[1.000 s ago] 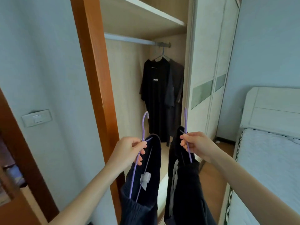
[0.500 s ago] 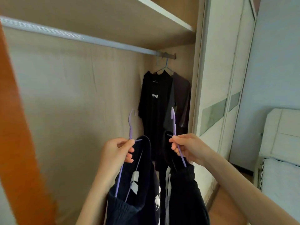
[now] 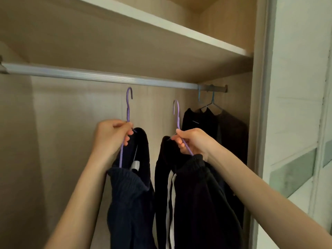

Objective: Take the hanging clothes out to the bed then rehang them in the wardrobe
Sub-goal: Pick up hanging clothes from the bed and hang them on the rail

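- Left hand (image 3: 111,137) curls round the left purple hanger (image 3: 128,108), with its hook just under the rail (image 3: 107,77) and a navy garment (image 3: 131,194) draped below.
- Right hand (image 3: 192,142) grips the right purple hanger (image 3: 177,119), which carries a black white-striped garment (image 3: 197,194), hook short of the rail.
- Far right inside the wardrobe, dark shirts (image 3: 231,133) hang on the rail beside the sliding door (image 3: 296,87).

Wardrobe (image 3: 71,141): pale wood-grain panels, white-edged shelf (image 3: 161,26) over metal rail (image 3: 107,77); white sliding door (image 3: 296,87), frosted inset (image 3: 291,173), at right.
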